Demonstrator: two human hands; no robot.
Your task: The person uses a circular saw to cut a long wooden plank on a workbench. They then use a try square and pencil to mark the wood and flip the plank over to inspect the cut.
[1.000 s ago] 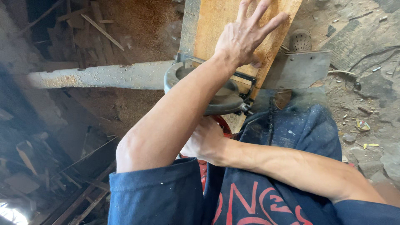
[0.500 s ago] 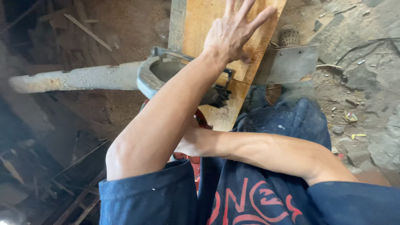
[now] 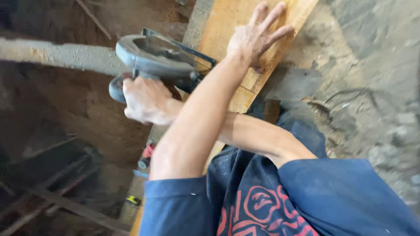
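Sawing of the plank (image 3: 227, 22) looks to be the step in hand. The left hand (image 3: 253, 41) lies flat on the far part of the plank, fingers spread wide and holding nothing, only pressing down. The right hand (image 3: 146, 100) crosses under the left arm and is closed tight around the handle of the saw (image 3: 157, 57), which sits at the left edge of the plank, just beside the left wrist.

I judge that the next move calls for a firm grip, an even push along the wood, and fingers well away from the blade.

The plank is pale orange wood, long and flat, with a rough grain. The saw has a round grey guard of dull, dusty metal. A grey beam (image 3: 57, 54), rough like concrete, runs to the left behind it. The ground (image 3: 372, 87) on the right is hard, grey and uneven. A small red tool (image 3: 146, 153) lies near, below the right hand.
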